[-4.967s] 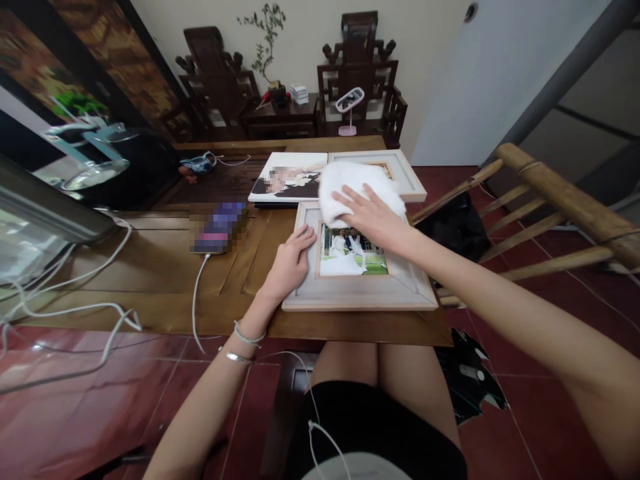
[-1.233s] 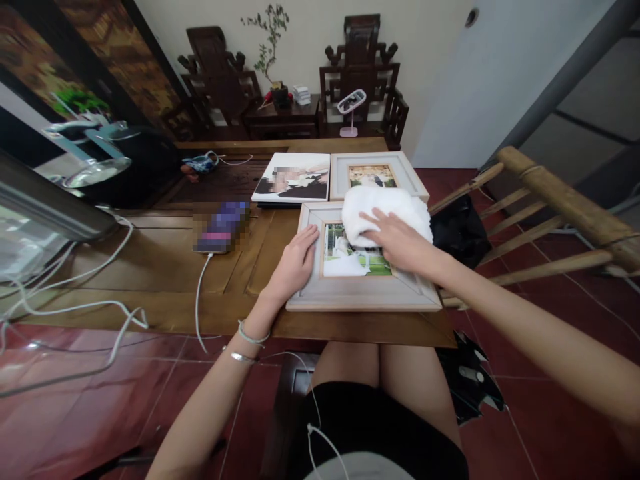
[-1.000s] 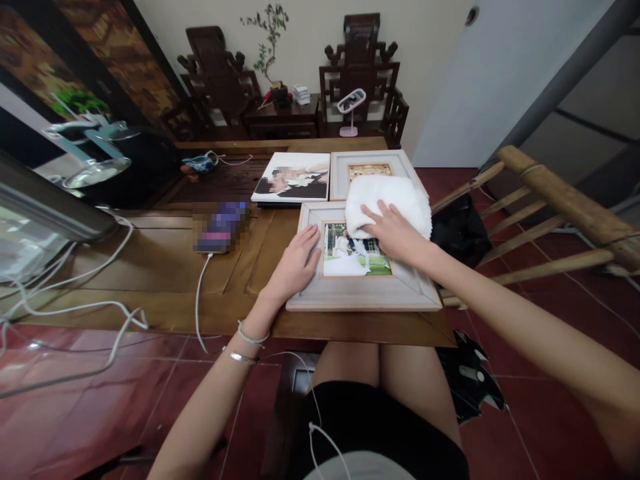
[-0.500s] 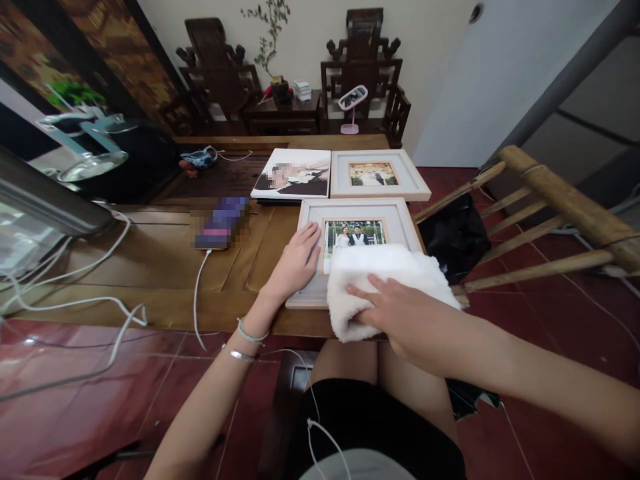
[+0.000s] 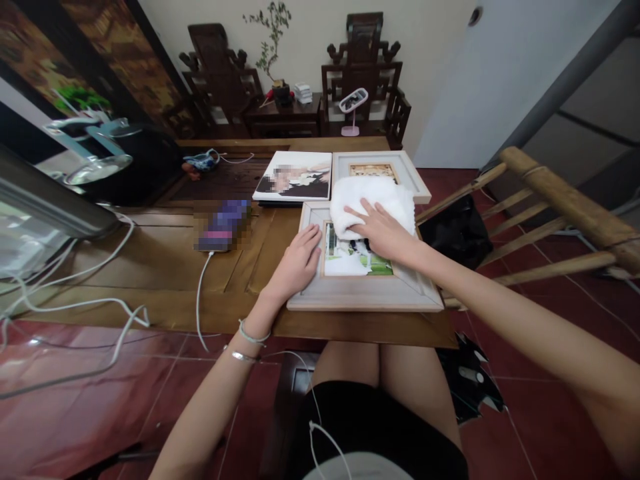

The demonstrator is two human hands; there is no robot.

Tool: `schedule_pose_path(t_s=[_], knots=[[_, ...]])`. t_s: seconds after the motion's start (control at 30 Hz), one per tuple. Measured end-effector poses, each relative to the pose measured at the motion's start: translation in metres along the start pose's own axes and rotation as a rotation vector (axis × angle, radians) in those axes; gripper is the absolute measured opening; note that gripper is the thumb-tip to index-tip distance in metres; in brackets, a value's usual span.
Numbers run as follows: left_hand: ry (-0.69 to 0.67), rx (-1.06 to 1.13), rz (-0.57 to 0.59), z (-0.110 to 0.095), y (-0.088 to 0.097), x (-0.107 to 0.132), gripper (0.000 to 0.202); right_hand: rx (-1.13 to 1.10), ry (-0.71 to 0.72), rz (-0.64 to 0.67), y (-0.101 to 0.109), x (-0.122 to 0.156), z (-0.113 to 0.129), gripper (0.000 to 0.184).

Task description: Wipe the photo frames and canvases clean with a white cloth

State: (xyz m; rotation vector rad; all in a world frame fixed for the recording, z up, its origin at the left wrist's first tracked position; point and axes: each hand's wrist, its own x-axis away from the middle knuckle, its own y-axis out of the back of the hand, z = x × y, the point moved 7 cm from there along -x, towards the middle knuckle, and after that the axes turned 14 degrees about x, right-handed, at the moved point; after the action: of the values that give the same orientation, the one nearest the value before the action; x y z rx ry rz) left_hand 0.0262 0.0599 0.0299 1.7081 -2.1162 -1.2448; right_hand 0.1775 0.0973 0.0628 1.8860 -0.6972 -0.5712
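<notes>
A pale wooden picture frame [image 5: 360,295] lies flat at the table's front edge, with a photo of two people partly covered. My left hand [image 5: 301,259] rests on the frame's left border, fingers stretched out. In my right hand [image 5: 385,230] is a fluffy white cloth [image 5: 399,199], pressed down with spread fingers over the upper part of that frame. The cloth's far side overlaps a second picture frame [image 5: 417,179] just behind, hiding most of its photo. To the left of that frame, a white-edged photo panel [image 5: 295,159] lies on something dark.
A phone [image 5: 220,227] with a white cable [image 5: 199,300] lies left on the wooden table [image 5: 250,263]. Farther left are a glass-lidded pot [image 5: 100,167] and tangled cables. A bamboo chair [image 5: 565,187] stands to the right, near a black bag [image 5: 457,233].
My right hand has slid the white cloth away from me, from the frame's near right corner to its far side. The lower part of the photo now shows. My left hand stays put.
</notes>
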Motion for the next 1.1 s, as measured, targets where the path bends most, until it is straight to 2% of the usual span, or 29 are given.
schedule_pose_path(t_s=[0.1, 0.17, 0.3, 0.4, 0.47, 0.57, 0.7, 0.8, 0.93, 1.1], knots=[[-0.014, 0.011, -0.009, 0.001, 0.0, 0.0, 0.043, 0.008, 0.003, 0.072, 0.001, 0.001, 0.015, 0.059], [-0.016, 0.011, -0.014, 0.002, 0.0, 0.0, 0.043, -0.025, 0.026, 0.147, 0.009, 0.012, 0.031, 0.059], [-0.014, 0.008, -0.024, 0.002, -0.001, -0.001, 0.043, -0.148, 0.109, 0.281, 0.041, 0.048, 0.064, 0.058], [-0.001, 0.038, -0.035, 0.0, 0.0, -0.001, 0.043, -0.259, 0.215, 0.291, 0.066, 0.069, 0.085, 0.052], [0.008, 0.092, -0.055, -0.004, 0.003, 0.0, 0.043, -0.281, 0.251, 0.271, 0.073, 0.072, 0.095, 0.048], [0.004, 0.198, -0.097, -0.01, 0.009, 0.001, 0.047, -0.235, 0.215, 0.201, 0.069, 0.061, 0.102, 0.043], [-0.027, 0.254, -0.137, -0.012, 0.015, 0.004, 0.051, -0.13, 0.159, 0.126, 0.054, 0.03, 0.101, 0.037], [-0.042, 0.257, -0.143, -0.011, 0.016, 0.006, 0.053, -0.067, 0.133, 0.137, 0.042, 0.005, 0.09, 0.036], [-0.052, 0.257, -0.136, -0.011, 0.016, 0.006, 0.051, -0.001, 0.054, 0.129, 0.027, -0.028, 0.064, 0.036], [-0.05, 0.271, -0.179, -0.011, 0.019, 0.006, 0.052, 0.029, -0.021, 0.055, 0.025, -0.048, 0.051, 0.036]])
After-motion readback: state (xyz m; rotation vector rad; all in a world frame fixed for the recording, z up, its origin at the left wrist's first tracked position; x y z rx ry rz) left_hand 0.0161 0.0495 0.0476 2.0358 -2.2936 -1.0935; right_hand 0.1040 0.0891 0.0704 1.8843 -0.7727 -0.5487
